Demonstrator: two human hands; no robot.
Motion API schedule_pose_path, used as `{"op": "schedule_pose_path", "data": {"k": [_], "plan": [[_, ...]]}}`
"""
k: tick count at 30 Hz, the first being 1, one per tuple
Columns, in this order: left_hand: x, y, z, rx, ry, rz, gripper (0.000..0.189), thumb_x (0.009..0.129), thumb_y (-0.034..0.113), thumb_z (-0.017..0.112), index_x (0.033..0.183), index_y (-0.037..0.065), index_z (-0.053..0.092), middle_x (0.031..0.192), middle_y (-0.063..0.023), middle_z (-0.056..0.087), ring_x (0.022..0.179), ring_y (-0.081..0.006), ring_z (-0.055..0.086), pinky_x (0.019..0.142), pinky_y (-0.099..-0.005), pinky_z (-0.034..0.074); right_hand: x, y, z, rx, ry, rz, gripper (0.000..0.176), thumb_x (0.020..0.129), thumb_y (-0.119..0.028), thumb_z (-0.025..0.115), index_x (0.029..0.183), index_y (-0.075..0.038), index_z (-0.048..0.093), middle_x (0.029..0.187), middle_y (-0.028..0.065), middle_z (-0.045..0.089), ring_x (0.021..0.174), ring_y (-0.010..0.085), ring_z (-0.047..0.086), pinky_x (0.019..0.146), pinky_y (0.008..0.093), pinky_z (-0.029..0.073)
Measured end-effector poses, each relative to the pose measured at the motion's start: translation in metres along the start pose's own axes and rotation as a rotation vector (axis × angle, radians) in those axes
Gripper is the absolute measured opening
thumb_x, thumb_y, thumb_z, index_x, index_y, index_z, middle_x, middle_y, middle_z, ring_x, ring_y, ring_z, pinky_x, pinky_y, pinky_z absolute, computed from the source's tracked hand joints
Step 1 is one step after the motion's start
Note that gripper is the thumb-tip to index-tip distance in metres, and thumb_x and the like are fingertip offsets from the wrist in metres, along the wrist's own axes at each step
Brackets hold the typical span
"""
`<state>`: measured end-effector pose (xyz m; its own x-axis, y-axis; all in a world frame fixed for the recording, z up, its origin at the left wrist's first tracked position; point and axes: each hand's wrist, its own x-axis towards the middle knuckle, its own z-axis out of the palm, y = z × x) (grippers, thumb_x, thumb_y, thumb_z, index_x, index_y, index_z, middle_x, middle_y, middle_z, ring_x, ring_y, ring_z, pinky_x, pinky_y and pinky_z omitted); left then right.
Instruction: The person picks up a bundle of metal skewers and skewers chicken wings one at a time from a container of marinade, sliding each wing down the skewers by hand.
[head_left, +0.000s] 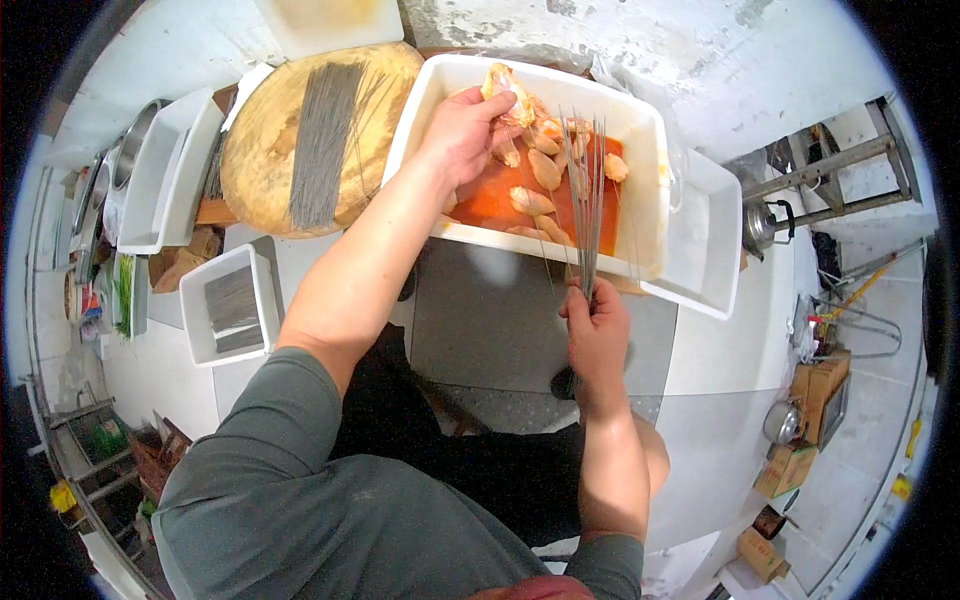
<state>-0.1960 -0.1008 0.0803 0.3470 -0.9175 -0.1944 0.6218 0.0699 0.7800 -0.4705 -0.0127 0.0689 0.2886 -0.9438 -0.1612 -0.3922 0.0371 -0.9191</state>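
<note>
The left hand (pixel 463 137) pinches a chicken piece (pixel 508 95) between thumb and fingers, over the white tub's (pixel 652 160) far left corner. The right hand (pixel 597 318), closed in a fist, grips a bundle of metal skewers (pixel 588 215) at the tub's near edge, points up.

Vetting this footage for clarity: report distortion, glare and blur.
Head view: strong fisheye bending, black corners with bluish fringing; a pale glare patch on the gray floor just below the white bin; right hand and metal skewers without obvious blur.
</note>
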Motion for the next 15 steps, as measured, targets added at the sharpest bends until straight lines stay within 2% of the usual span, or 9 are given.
{"op": "schedule_pose_path", "data": {"k": [5, 15], "plan": [[0.002, -0.002, -0.001, 0.0, -0.011, -0.005, 0.017, 0.095, 0.017, 0.059, 0.106, 0.004, 0.059, 0.101, -0.0047, 0.066, 0.085, -0.0123, 0.065, 0.073, -0.0248, 0.058, 0.0, 0.0, 0.001, 0.054, 0.001, 0.0, 0.018, 0.093, -0.018, 0.059, 0.098, 0.0, 0.061, 0.069, 0.0031, 0.06, 0.065, 0.0102, 0.054, 0.061, 0.0274, 0.046], [-0.009, 0.003, 0.01, 0.097, -0.015, -0.002, 0.017, 0.094, 0.017, 0.061, 0.106, 0.005, 0.06, 0.097, -0.0016, 0.064, 0.084, -0.0095, 0.062, 0.068, -0.0213, 0.051, 0.003, 0.0, 0.004, 0.062, -0.007, 0.021, 0.018, 0.094, -0.019, 0.059, 0.095, -0.001, 0.063, 0.067, 0.0009, 0.057, 0.063, 0.0086, 0.051, 0.059, 0.0257, 0.044]]}}
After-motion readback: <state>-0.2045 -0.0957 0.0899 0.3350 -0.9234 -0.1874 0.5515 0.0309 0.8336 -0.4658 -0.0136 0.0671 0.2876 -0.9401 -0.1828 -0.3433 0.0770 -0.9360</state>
